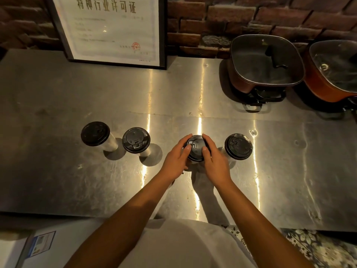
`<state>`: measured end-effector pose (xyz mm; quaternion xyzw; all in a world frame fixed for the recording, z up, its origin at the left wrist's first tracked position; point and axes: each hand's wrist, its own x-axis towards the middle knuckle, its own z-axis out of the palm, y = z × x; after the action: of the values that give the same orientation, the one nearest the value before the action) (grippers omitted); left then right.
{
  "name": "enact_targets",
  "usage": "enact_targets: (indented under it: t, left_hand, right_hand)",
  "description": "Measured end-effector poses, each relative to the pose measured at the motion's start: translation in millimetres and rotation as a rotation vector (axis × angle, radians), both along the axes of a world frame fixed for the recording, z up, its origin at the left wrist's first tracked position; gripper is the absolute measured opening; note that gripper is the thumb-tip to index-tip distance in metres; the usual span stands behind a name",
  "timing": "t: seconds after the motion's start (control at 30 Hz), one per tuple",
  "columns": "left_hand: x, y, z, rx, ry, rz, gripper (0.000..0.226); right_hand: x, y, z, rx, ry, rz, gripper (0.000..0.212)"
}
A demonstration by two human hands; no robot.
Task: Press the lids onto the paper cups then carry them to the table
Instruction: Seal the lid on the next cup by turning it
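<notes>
— What's nearest you there?

— A white shirt front, then two bare forearms reaching out over the steel table (58, 180). Down at the left edge a printed sheet (39, 243) lies below the table's lip, and patterned floor tile shows at the right.

— And the hands?

— Both are on the same paper cup, third along the row. The left hand (174, 161) wraps its left side, the right hand (216, 165) its right. Each grip is curled around the black lid (196, 147), fingers hooked over the far rim, thumbs flat on top. So both are pressed closed on that lid, with the cup beneath almost hidden.

— Where are the other cups?

— In a line across the table. Just right of the hands stands a lidded cup (238, 147), close to the right hand but apart from it. To the left, well clear, stand two more: one lidded cup (136, 140) nearer the hands and the far-left cup (95, 134) beside it, not touching. All wear black lids; whether they're fully seated I can't tell.

— Behind them?

— Bare scratched steel with streaks of light, then a framed certificate (114, 29) leaning on the brick wall (202, 20), and at back right two square electric pots (264, 64) with glass lids, side by side.
</notes>
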<state>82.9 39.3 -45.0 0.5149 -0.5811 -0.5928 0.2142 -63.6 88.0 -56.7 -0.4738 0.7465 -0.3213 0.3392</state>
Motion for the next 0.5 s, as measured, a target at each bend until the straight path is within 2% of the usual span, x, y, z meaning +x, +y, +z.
enact_targets:
  t: [0.13,0.3,0.4,0.5]
  left_hand:
    - [1,-2,1,-0.055,-0.07,0.031,0.04]
    - [11,7,10,-0.134,-0.162,0.139,0.044]
    - [27,17,17,-0.198,-0.14,0.216,0.039]
    - [51,25,27,-0.233,-0.101,0.337,0.036]
  right_hand:
    - [0,-3,-3,0.006,0.033,0.007,0.045]
    - [3,1,10,-0.052,0.174,-0.034,0.051]
    - [12,3,28,-0.1,0.252,-0.022,0.052]
    - [27,0,51,-0.195,0.241,-0.018,0.051]
